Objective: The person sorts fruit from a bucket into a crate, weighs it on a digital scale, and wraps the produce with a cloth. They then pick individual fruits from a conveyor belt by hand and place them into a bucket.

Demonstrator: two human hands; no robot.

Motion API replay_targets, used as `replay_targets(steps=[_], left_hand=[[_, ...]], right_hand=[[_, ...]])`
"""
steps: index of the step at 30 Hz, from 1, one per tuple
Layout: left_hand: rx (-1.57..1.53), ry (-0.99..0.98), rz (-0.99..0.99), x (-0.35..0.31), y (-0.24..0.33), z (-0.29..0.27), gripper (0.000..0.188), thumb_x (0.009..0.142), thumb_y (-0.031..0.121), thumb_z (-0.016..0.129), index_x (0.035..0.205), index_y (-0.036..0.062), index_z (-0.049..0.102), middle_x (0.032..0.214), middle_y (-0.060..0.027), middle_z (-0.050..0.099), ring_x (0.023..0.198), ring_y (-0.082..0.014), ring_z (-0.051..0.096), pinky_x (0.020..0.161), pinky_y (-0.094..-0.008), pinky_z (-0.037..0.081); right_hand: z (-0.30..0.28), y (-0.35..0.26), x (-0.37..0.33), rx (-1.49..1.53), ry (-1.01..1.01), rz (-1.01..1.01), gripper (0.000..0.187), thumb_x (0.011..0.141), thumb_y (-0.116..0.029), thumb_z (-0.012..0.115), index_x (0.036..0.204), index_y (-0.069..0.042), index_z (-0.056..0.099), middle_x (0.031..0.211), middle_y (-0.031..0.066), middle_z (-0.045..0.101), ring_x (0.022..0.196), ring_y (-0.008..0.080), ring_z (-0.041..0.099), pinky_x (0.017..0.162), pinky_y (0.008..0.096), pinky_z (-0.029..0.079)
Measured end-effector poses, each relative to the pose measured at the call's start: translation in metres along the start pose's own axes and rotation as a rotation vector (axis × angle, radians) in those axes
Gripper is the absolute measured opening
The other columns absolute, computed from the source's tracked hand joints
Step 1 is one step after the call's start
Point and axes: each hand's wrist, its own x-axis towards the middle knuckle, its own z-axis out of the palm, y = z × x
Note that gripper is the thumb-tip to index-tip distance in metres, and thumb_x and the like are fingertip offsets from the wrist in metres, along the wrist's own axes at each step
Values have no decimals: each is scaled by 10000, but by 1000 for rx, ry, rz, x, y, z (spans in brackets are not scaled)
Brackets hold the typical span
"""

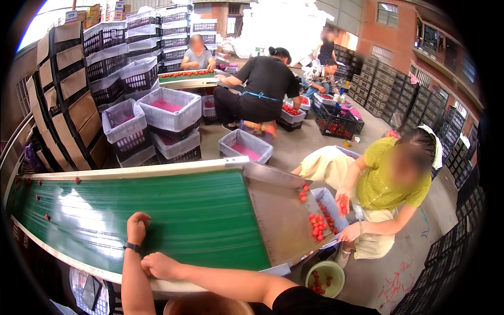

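Observation:
My left hand [137, 227], a dark watch [132, 246] on its wrist, is curled closed over the near part of a green conveyor belt [210, 220]. Close by, my right hand [160, 266] forms a fist near the belt's pale side rail, beside my left forearm. Nothing shows in either hand. A few small red fruits, like cherry tomatoes [47, 216], lie scattered at the belt's left end. More red fruits [318, 227] gather on the metal chute [278, 215] at its right end. There a co-worker's hand [344, 205] holds several over a lined crate [325, 195].
A light green bucket [340, 269] with some fruits stands below the chute. A brown round container [207, 304] is under my arms. Lined crates [170, 123] are stacked beyond the belt. Farther off, people work around another belt [189, 83]. Black crates [446, 247] line the right side.

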Motion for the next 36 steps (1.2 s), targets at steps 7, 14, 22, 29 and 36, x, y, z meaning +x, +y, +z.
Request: replay_targets(steps=[7,14,22,29,36], left_hand=[[-37,-6,-45,0,-9,-6,282,657,-73,326,705,15,590,537,-33,502,524,-107,453,516,-231,360],[-38,-13,-32,2,-10,-2,281,666,-79,321,699,19,582,535,-32,494,511,-101,455,493,-225,352],[-61,-12,-38,0,-15,-7,278,665,-79,317,697,24,573,513,-17,471,493,-81,426,479,-214,331],[-56,-17,-27,4,-17,-5,277,658,-88,310,682,24,562,516,-17,466,496,-81,430,486,-214,338],[-68,2,-8,3,-12,-5,266,659,-82,315,681,21,559,504,-17,460,490,-82,430,480,-217,338]], right_hand=[[2,-2,3,10,-13,5,127,701,-24,417,621,-88,492,655,24,523,731,209,495,716,314,349],[6,6,3,5,113,-99,130,682,-35,433,566,-69,479,615,66,524,660,261,519,627,351,400],[11,9,6,-26,69,-107,63,710,-52,448,656,-54,481,701,82,497,755,263,487,708,372,373],[13,11,5,-30,105,-135,52,712,-84,480,676,-52,462,677,87,490,723,268,480,673,371,372],[8,4,3,-25,87,-115,63,725,-97,483,678,-57,468,678,83,494,720,264,483,672,365,372]])
